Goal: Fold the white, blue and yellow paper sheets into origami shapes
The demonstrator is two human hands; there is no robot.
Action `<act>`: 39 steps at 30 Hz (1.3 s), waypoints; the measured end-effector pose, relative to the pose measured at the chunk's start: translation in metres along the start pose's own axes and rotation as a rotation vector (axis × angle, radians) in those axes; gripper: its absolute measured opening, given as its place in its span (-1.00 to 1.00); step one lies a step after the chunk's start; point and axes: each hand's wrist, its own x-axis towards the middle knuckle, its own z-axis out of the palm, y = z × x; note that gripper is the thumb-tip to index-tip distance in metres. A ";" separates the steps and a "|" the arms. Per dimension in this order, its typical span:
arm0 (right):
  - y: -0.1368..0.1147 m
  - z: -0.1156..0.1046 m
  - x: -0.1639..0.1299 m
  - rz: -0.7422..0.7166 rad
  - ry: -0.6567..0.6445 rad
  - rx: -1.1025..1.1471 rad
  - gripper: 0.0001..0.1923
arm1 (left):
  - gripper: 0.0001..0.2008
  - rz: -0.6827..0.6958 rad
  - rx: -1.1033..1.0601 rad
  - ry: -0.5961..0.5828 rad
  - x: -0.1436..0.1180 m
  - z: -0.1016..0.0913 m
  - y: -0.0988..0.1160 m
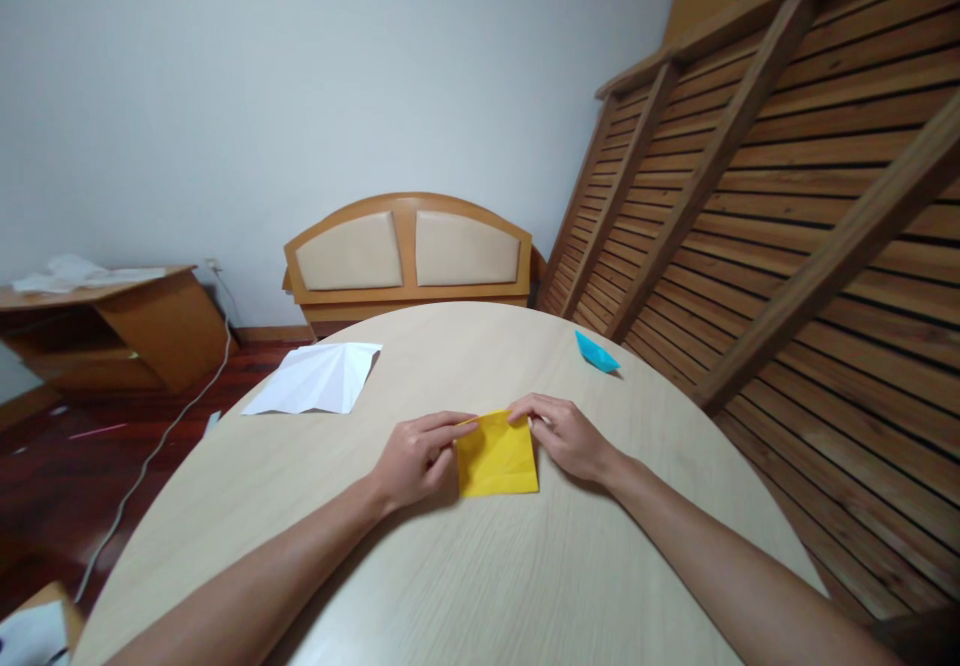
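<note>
Pinching yellow paper (497, 458) — left hand (415, 458), right hand (566, 436) — fingertip grip, top edge.

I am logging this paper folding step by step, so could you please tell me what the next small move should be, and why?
Probably press the top fold flat: both the left hand and the right hand pinch the top edge of the yellow paper, which lies on the round table already folded.
</note>
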 end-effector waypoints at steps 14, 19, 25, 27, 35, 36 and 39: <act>-0.027 0.024 0.003 0.012 0.128 0.028 -0.80 | -0.77 -0.342 -0.100 -0.124 0.013 -0.003 0.011; -0.029 0.028 0.003 0.202 0.171 0.255 -0.68 | -0.74 -0.524 -0.228 0.004 0.018 0.005 0.025; -0.031 0.026 0.006 0.317 0.164 0.326 -0.71 | -0.71 -0.649 -0.376 0.100 0.016 0.014 0.028; -0.031 0.025 0.007 0.325 0.184 0.312 -0.70 | -0.71 -0.664 -0.397 0.109 0.016 0.015 0.027; -0.023 0.024 0.012 0.433 0.233 0.341 -0.62 | -0.70 -0.733 -0.441 0.148 0.014 0.021 0.019; -0.022 0.024 0.013 0.449 0.230 0.355 -0.61 | -0.69 -0.738 -0.447 0.154 0.014 0.021 0.018; -0.020 0.024 0.013 0.464 0.205 0.388 -0.59 | -0.66 -0.746 -0.442 0.167 0.013 0.021 0.015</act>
